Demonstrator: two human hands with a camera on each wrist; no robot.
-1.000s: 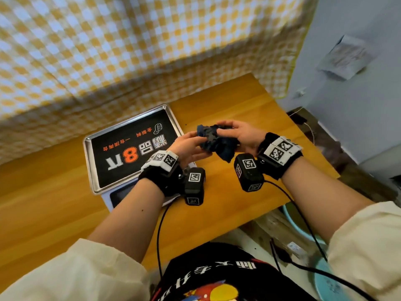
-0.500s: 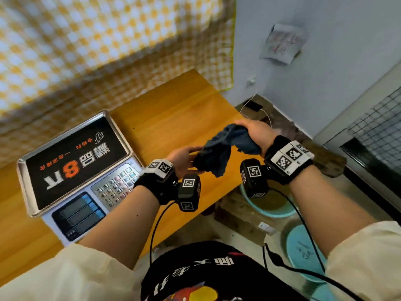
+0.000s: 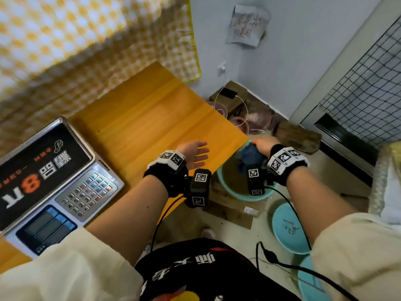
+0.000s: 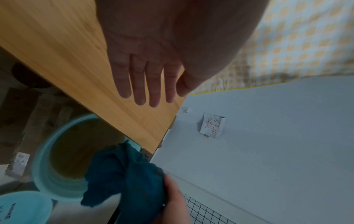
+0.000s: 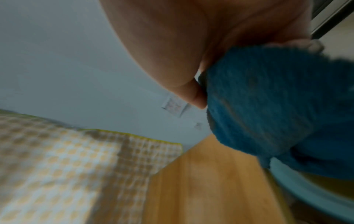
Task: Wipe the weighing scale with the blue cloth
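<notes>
Partly hidden: blue cloth [image 3: 249, 154] | right hand [image 3: 263, 145] grip | basin [image 3: 230, 187] underneath

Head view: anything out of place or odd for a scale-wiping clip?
Yes. The blue cloth is off the table, gripped by the right hand above a teal basin of murky yellowish water, away from the weighing scale. Left hand is empty.

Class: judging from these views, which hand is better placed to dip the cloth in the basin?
Right. The right hand already grips the blue cloth over the basin; the left hand is open above the table.
</notes>
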